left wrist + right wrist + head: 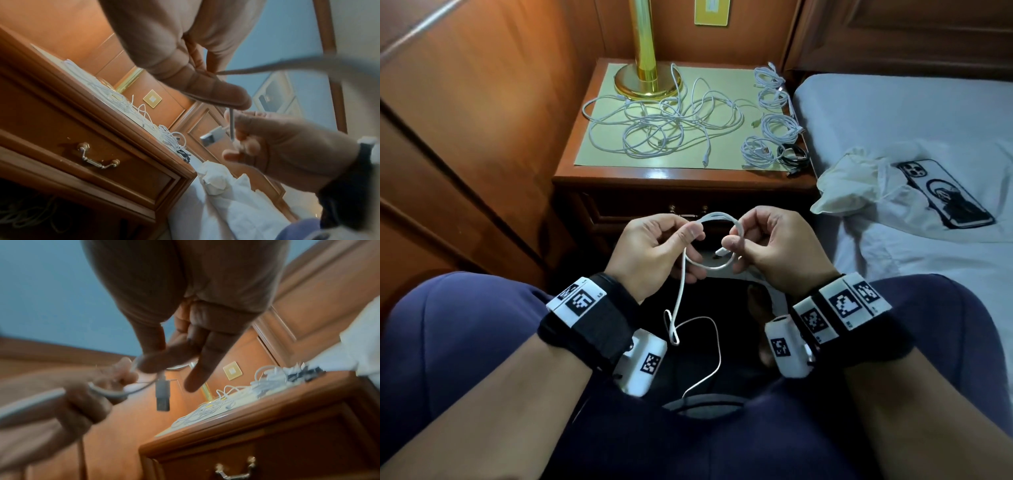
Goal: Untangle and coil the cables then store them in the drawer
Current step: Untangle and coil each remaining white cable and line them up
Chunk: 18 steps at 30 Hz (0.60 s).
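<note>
Pinching 1 white cable (714,219) between them, left hand (654,253) and right hand (774,246) hold its loop; the slack hangs below, tangled cables (664,123) beyond.

Two hands (654,253) (774,250); one held cable (678,301); five coiled cables at two o'clock (779,128); one tangle (661,126); one lamp (645,51); one phone (945,193).
</note>
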### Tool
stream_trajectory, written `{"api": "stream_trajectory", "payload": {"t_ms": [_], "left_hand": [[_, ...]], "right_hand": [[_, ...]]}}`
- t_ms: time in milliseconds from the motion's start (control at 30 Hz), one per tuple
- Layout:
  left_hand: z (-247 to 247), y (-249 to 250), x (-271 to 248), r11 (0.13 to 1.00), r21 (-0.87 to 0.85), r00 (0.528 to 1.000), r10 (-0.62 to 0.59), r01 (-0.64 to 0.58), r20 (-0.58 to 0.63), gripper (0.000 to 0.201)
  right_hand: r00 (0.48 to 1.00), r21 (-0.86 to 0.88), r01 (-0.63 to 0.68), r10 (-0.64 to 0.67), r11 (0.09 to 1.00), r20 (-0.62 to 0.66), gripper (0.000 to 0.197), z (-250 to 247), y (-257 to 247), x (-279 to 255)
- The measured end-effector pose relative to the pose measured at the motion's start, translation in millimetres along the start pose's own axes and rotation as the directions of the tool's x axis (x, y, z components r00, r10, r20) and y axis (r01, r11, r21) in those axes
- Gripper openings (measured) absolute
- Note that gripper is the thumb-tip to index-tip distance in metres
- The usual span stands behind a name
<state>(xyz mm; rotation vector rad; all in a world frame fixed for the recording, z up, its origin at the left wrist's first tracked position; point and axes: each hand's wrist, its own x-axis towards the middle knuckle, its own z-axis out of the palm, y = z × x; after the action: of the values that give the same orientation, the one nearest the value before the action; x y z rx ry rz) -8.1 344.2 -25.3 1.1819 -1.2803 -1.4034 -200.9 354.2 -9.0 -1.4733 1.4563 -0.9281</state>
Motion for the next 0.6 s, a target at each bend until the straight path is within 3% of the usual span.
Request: {"api": "stream_trajectory", "payload": {"t_ms": [100,200,333,467,600], "left_hand": [[-2.7,2.2,2.2,0.999,-0.043,1.0,-0.005,0.004,-0.008,0.025],[-5.5,3.6,4.9,1.0,-0.024,0.999,0.012,-0.013,-0.042,0.026],[-6.8,2.8,7.7,1.0,0.014,0.996,0.011,-0.01,-0.087,0.02],[-6.4,0.6,8.8,0.998,0.045,0.996,0.053,-0.05,-0.067,0.013],[-6.0,0.2,9.7,0.977,0.166,0.99,0.139,-0.131,-0.04,0.011]], "right_hand": [[0.988,-0.249,0.113,-0.136,0.962,-0.078,0.024,-1.1,5.7,5.2],[0.988,-0.296,0.144,-0.153,0.944,-0.009,0.021,1.0,8.6,6.9],[0.982,0.083,0.047,-0.061,0.995,0.176,0.019,3.2,8.0,6.2],[0.965,0.335,-0.053,-0.039,0.941,0.261,0.018,4.4,2.4,7.1],[0.922,0.495,-0.253,0.053,0.831,0.383,0.021,3.2,-3.5,6.1]]}}
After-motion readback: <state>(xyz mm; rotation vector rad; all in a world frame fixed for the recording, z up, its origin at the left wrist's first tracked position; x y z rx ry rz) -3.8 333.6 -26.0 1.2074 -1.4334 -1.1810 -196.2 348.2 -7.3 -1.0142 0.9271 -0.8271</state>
